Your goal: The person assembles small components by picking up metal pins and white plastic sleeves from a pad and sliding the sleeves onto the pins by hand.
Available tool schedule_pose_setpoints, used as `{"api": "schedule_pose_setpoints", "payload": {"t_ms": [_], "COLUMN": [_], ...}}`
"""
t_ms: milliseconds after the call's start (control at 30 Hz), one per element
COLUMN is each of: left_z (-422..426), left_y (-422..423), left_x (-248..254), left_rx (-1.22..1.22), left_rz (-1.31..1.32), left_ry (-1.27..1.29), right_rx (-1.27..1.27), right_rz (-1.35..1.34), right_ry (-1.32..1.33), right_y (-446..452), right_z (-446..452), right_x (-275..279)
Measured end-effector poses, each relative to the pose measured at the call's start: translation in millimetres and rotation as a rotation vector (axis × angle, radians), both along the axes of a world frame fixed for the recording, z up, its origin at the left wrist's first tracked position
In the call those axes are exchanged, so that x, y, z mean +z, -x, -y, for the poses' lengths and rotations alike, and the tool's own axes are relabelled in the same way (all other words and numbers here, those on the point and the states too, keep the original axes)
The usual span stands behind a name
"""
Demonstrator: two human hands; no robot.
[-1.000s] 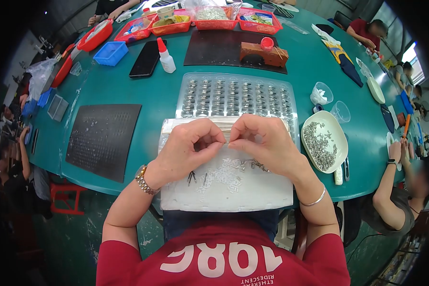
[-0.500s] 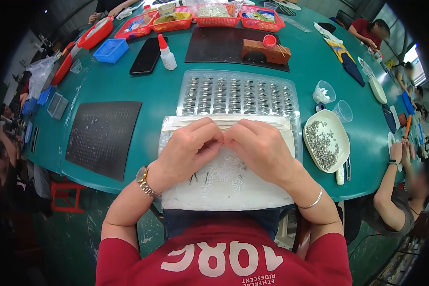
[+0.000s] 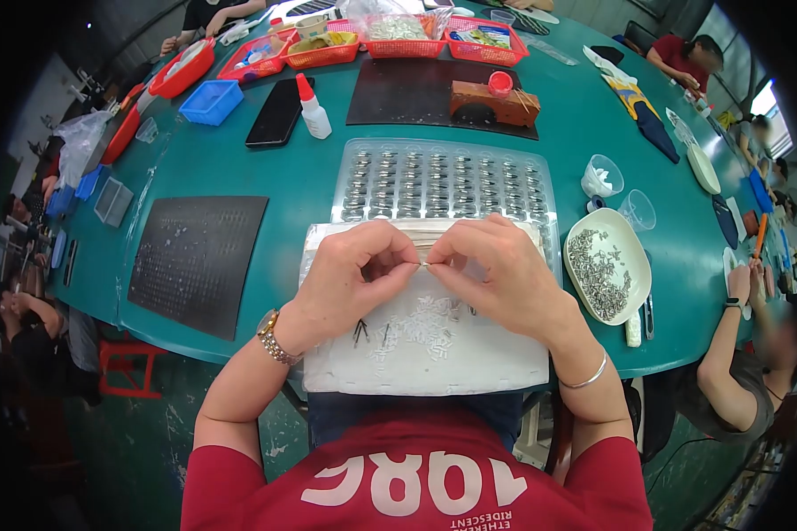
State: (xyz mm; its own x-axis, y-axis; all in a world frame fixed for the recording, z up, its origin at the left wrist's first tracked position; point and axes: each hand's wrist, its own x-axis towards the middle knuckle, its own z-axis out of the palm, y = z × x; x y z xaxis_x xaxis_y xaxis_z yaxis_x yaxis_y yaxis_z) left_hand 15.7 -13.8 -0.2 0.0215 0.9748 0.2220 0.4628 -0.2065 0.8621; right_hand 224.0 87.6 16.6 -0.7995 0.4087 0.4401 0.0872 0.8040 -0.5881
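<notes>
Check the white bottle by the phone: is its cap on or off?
On: the red cap covers the top of the white bottle.

Two black mats (image 3: 199, 261), left and upper centre; two clear cups (image 3: 600, 180) right of centre; one bottle (image 3: 316, 120), one phone (image 3: 274, 115), upper left; eight columns of metal parts (image 3: 437, 183), centre.

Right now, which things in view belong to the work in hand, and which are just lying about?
Apparently in use:
tiny piece, pinched between left hand and right hand
small clear pieces on white board
probably dish of metal bits

Lying about:
smartphone
red-capped bottle
blue basket
</notes>
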Motion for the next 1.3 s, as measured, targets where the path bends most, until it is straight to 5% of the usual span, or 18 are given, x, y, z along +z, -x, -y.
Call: {"api": "schedule_pose_setpoints", "payload": {"t_ms": [800,1300], "left_z": [0.6,1.4], "left_y": [0.8,0.0], "left_x": [-2.9,0.1], "left_rx": [-0.018,-0.036], "left_rz": [-0.081,0.128], "left_ry": [-0.104,0.028], "right_rx": [0.004,0.001], "right_rz": [-0.010,-0.018], "right_ry": [-0.077,-0.084], "right_y": [8.2,6.2], "right_z": [3.5,1.5], "right_x": [-10.6,-9.8]}}
